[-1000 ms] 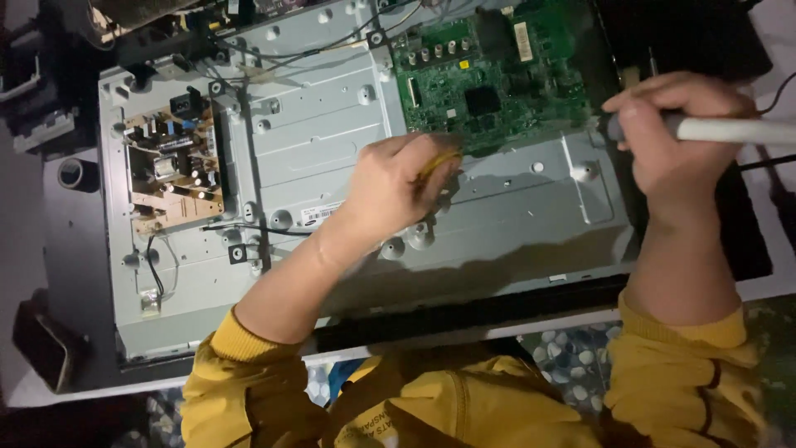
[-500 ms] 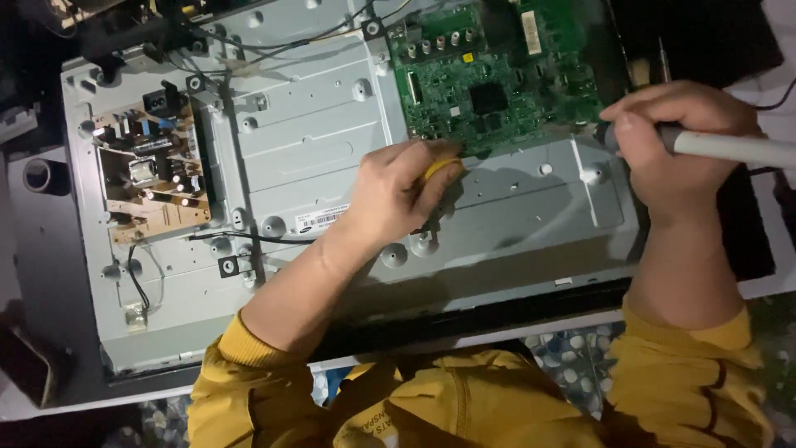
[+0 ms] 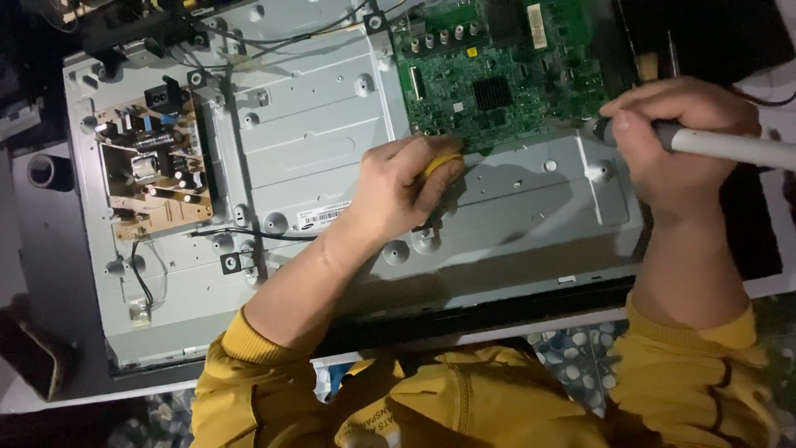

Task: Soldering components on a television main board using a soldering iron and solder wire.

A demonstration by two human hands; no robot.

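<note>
On the far left, I am seeing a tan power board [image 3: 153, 170] sitting on the grey metal back panel [image 3: 307, 141], with a thin black cable [image 3: 249, 234] running across the panel just below it. Moving right, my left hand [image 3: 406, 187] is resting on the panel near its middle, fingers curled shut around a small yellow object [image 3: 442, 163] that is mostly hidden in the grip; I cannot tell what it is. It is sitting just beneath the lower edge of the green circuit board [image 3: 506, 75], which is lying on the upper right part of the panel. Further right, my right hand [image 3: 680, 141] is hovering over the panel's right end, closed tightly around a pale grey cylindrical tool [image 3: 730, 148] whose handle is sticking out to the right. The tool's dark tip [image 3: 604, 131] is pointing left, close to the green board's lower right corner; whether it is touching, I cannot tell. Yellow sleeves [image 3: 249, 365] are covering both forearms lower down.
</note>
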